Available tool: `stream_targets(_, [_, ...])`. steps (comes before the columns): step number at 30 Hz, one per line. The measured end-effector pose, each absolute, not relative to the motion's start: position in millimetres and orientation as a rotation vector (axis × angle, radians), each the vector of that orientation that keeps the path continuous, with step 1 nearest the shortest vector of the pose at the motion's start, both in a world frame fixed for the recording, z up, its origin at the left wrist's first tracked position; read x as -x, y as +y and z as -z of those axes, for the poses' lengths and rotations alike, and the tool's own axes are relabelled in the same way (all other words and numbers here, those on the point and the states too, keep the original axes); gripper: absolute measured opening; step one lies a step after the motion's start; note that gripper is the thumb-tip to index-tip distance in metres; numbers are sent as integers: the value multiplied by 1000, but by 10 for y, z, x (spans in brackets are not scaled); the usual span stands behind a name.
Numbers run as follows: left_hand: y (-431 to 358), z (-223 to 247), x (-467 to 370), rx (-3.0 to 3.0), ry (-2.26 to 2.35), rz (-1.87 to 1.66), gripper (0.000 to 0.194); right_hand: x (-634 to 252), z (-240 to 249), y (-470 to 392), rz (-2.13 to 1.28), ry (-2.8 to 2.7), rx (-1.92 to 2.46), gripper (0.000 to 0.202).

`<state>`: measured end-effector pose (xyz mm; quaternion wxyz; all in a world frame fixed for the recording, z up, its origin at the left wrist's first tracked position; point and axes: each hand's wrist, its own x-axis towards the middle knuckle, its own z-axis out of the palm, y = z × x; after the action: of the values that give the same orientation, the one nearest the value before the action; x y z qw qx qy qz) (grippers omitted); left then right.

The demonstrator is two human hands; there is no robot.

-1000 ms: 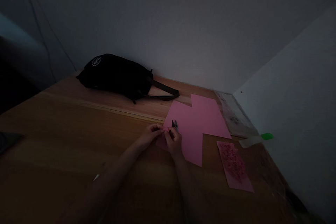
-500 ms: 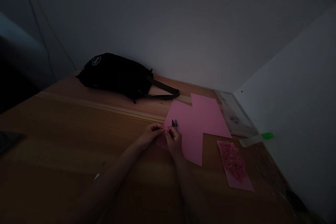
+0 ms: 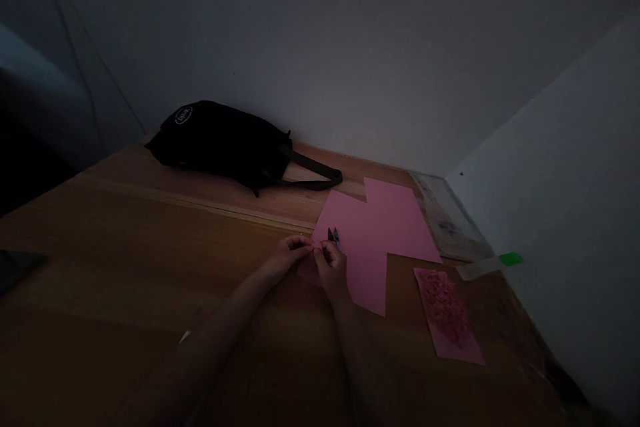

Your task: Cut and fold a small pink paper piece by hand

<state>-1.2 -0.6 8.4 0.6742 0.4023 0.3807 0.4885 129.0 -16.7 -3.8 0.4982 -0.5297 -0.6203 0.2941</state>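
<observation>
Left hand pinching small pink piece with right hand, fingertips closed on it at pink sheet's left edge beside pointed blades, pink shreds farther right; no visible change since a second ago, so fingerwork apparently continues.

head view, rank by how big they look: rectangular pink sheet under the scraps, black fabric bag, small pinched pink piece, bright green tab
1. Black fabric bag
2. Rectangular pink sheet
3. Bright green tab
4. Small pinched pink piece, partly hidden
</observation>
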Motion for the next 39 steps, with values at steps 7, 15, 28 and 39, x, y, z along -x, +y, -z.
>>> stream_targets(7, [1, -63, 11, -777, 813, -1092, 14, -1289, -3, -180, -696, -1546, 1311, 19])
stream_targets(15, [5, -68, 10, -538, 810, -1144, 22, -1272, -1, -176, -774, -1498, 1321, 16])
stream_targets(28, [-14, -75, -9, -660, 823, -1134, 19, -1269, -40, -167, -841, -1382, 1243, 14])
stream_targets(39, [30, -57, 86, -957, 868, -953, 21, -1284, -69, -158, -921, -1364, 1188, 21])
